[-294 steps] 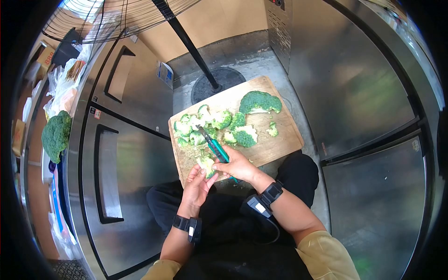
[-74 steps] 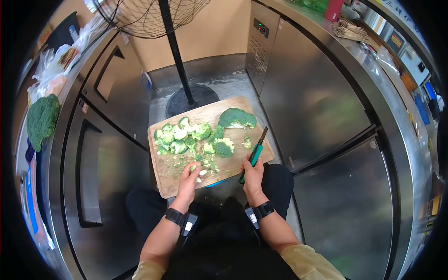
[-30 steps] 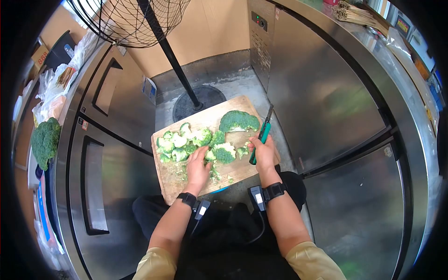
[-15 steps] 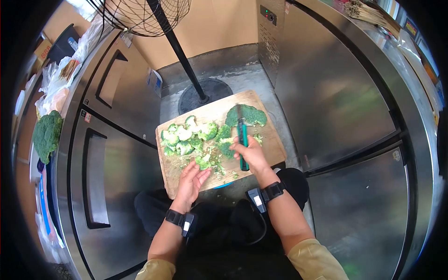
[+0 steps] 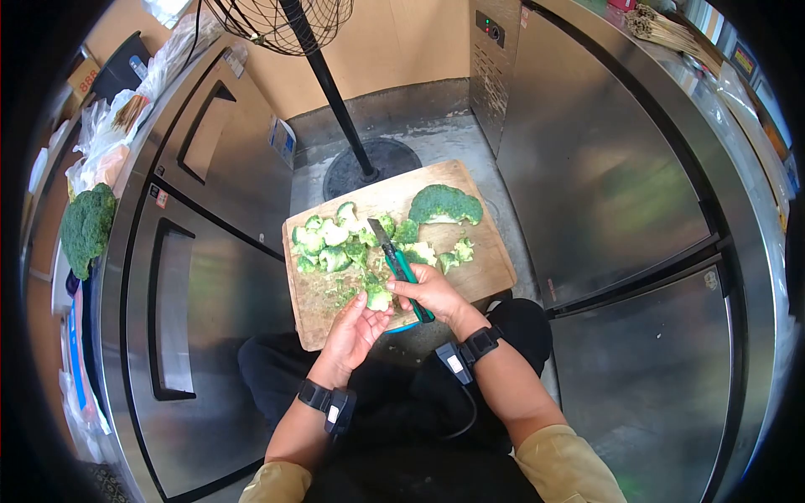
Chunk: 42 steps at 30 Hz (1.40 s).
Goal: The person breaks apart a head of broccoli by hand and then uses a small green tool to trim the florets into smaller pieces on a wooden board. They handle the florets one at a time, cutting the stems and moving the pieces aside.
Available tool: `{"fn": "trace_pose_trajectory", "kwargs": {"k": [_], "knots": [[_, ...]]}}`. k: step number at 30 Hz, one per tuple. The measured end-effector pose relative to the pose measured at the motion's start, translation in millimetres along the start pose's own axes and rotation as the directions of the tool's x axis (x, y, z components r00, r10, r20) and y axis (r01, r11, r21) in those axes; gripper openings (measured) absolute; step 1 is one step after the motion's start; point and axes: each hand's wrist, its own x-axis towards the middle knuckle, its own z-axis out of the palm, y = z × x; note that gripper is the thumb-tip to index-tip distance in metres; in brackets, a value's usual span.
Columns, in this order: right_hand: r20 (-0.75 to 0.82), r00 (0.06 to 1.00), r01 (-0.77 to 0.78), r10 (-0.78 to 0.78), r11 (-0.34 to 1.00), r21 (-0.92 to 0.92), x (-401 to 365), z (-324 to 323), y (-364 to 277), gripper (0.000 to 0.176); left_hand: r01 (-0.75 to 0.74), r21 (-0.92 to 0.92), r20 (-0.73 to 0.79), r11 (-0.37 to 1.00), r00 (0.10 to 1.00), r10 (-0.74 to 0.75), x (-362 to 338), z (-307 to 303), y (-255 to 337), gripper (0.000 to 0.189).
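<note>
One broccoli floret (image 5: 379,299) at near edge of cutting board (image 5: 490,272), pinched by left hand (image 5: 355,335); right hand (image 5: 436,293) curled round green-handled utility knife (image 5: 402,268), blade (image 5: 377,229) bared; small floret could twist in pinch, letting blade slip toward nearby left fingers.

The right hand (image 5: 433,293) partly hides the knife (image 5: 400,265); the fan (image 5: 293,25) is cropped.

Wooden board (image 5: 474,283): cut florets (image 5: 329,243) bunched on the left and middle, big broccoli chunk (image 5: 445,204) at the far right, small floret (image 5: 463,250) nearer on the right. Green crumbs (image 5: 334,295) scattered near-left.
</note>
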Motion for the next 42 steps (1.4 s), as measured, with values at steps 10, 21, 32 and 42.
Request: {"fn": "trace_pose_trajectory", "kwargs": {"k": [10, 21, 32, 42], "knots": [[-0.01, 1.0, -0.01, 0.011, 0.999, 0.039, 2, 3, 5, 0.015, -0.236, 0.192, -0.045, 0.953, 0.968, 0.249, -1, 7, -4, 0.029], [0.037, 0.998, 0.051, -0.051, 0.999, -0.005, 0, 4, 3, 0.017, -0.356, 0.486, 0.047, 0.798, 0.922, 0.383, -3, 2, -8, 0.038], [-0.01, 0.995, 0.096, -0.096, 0.995, 0.038, 1, 2, 2, 0.013, -0.371, 0.468, 0.013, 0.802, 0.91, 0.414, 0, -3, -12, 0.026], [-0.064, 0.987, 0.132, -0.144, 0.978, -0.164, 4, 5, 14, 0.012, -0.354, 0.719, 0.038, 0.599, 0.88, 0.474, 3, -13, -20, 0.031]]}}
